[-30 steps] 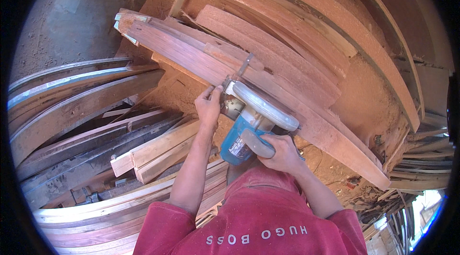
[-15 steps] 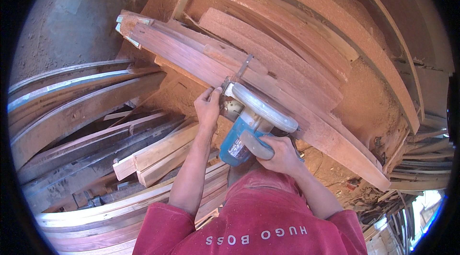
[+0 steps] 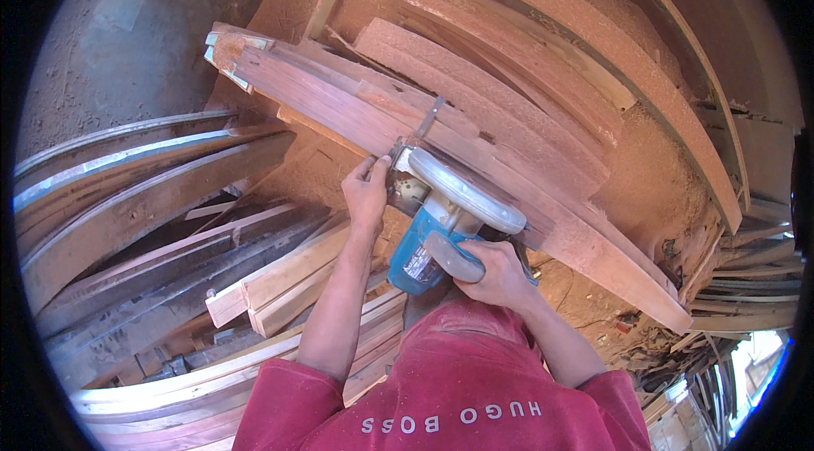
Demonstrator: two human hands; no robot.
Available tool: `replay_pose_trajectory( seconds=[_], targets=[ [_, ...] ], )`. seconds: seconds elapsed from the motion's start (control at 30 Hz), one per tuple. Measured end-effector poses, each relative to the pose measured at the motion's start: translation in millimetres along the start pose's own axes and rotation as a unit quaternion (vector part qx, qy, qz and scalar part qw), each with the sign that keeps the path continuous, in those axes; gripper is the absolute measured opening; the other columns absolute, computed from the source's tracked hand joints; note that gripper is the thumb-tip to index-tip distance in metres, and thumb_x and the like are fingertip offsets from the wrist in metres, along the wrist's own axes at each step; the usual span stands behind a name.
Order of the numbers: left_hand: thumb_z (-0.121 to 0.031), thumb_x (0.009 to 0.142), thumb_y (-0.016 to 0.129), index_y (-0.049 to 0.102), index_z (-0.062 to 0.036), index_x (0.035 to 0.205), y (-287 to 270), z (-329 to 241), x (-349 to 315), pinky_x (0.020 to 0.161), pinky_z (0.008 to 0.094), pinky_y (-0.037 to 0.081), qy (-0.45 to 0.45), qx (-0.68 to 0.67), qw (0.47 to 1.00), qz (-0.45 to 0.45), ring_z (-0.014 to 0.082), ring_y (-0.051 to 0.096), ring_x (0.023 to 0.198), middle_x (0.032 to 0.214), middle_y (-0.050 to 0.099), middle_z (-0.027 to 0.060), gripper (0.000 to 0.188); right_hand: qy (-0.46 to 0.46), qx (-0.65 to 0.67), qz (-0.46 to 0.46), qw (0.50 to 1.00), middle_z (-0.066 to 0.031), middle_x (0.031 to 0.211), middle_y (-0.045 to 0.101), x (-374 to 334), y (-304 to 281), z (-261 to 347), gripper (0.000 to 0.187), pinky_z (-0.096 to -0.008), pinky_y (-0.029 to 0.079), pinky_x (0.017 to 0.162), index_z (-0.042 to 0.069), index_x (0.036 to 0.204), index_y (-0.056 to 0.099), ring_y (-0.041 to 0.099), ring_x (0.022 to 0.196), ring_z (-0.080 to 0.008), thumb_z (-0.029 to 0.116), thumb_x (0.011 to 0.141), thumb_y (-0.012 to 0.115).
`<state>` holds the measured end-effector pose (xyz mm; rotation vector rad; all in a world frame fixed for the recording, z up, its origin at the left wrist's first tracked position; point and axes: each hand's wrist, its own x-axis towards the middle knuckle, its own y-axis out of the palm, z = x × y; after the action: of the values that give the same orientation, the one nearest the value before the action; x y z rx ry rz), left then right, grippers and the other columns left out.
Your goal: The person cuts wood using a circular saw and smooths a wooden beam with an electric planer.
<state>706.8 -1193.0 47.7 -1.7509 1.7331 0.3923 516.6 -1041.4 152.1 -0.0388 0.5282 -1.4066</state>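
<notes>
fingertips first: the thumb and fingers of the left hand [image 3: 367,194] are pinched together on a small dark metal fitting [image 3: 397,151] at the front of the saw. over on the other side, the right hand [image 3: 496,273] is wrapped round the grey rear handle [image 3: 454,256], fingers closed firmly; whether one presses the trigger, i can't tell.

and here's the tool between them, a blue-bodied circular saw with a rounded silver blade guard [image 3: 466,188], sitting at the near edge of a long, reddish-brown wooden plank [image 3: 326,103], about midway between the plank's two ends. a narrow, flat metal bar [image 3: 431,118] juts from the saw's front across the plank's top, toward its far edge. the blade itself is hidden from this angle.

moving outward, the plank slants from upper left down to its tapering right end, and past its far edge lie curved, sawdust-coated timbers [image 3: 483,95], with a long, bowed wooden beam [image 3: 610,57] arching beyond them. loose orange-brown sawdust [image 3: 649,167] spreads inside that curve. on the left forearm's outer side, pale squared wooden bars [image 3: 292,281] lie near a layered stack of long boards [image 3: 195,404], and dark curved planks [image 3: 161,192] sweep out farther left.
</notes>
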Motion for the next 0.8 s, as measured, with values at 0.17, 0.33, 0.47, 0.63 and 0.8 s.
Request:
replay_pose_trajectory(
  seconds=[0.17,0.33,0.47,0.63,0.8],
  targets=[
    [-0.021,0.091,0.069,0.062,0.0161,0.117,-1.8,-6.5,1.7,0.067,0.0251,0.048,0.007,0.001,1.0,-0.005,0.0105,0.062,0.077,0.093,0.07,0.0106,0.045,-0.001,0.004,-0.006,1.0,-0.0193,0.092,0.069,5.0,2.2,3.7,0.039,-0.0397,0.056,0.075,0.0,0.103,0.067,0.069,0.084,-0.0363,0.01,0.067,0.077],
    [-0.021,0.091,0.068,0.064,0.0146,0.114,-7.0,-7.4,5.7,0.064,0.0251,0.048,-0.006,-0.006,1.0,0.004,0.0099,0.061,0.075,0.091,0.07,0.01,0.043,-0.002,0.004,-0.004,1.0,-0.0191,0.092,0.069,8.1,5.4,3.7,0.038,-0.0395,0.055,0.074,0.001,0.103,0.067,0.069,0.084,-0.0363,0.01,0.067,0.077],
    [-0.02,0.091,0.068,0.065,0.0129,0.114,-7.5,-7.8,8.6,0.065,0.0253,0.049,-0.002,-0.017,1.0,-0.002,0.0104,0.062,0.075,0.091,0.07,0.0108,0.04,0.004,-0.008,-0.002,1.0,-0.0168,0.093,0.07,10.7,7.2,4.7,0.035,-0.0422,0.055,0.076,0.004,0.103,0.067,0.068,0.086,-0.0351,0.02,0.072,0.075],
    [-0.019,0.092,0.067,0.066,0.0124,0.113,-10.0,-8.9,13.1,0.068,0.0249,0.049,0.006,-0.014,1.0,-0.003,0.011,0.063,0.078,0.094,0.071,0.0111,0.038,-0.012,-0.009,-0.009,1.0,-0.0172,0.093,0.07,16.1,8.2,8.7,0.035,-0.0424,0.055,0.075,0.004,0.102,0.067,0.069,0.085,-0.0353,0.019,0.072,0.075],
    [-0.017,0.092,0.066,0.066,0.0127,0.113,-12.7,-15.7,14.1,0.071,0.0246,0.049,0.006,-0.02,1.0,0.003,0.0109,0.063,0.082,0.096,0.071,0.0106,0.036,-0.011,-0.012,-0.011,1.0,-0.0175,0.093,0.07,20.0,10.4,10.9,0.035,-0.0422,0.055,0.075,0.003,0.102,0.067,0.069,0.085,-0.0354,0.019,0.073,0.075]
  ],
)
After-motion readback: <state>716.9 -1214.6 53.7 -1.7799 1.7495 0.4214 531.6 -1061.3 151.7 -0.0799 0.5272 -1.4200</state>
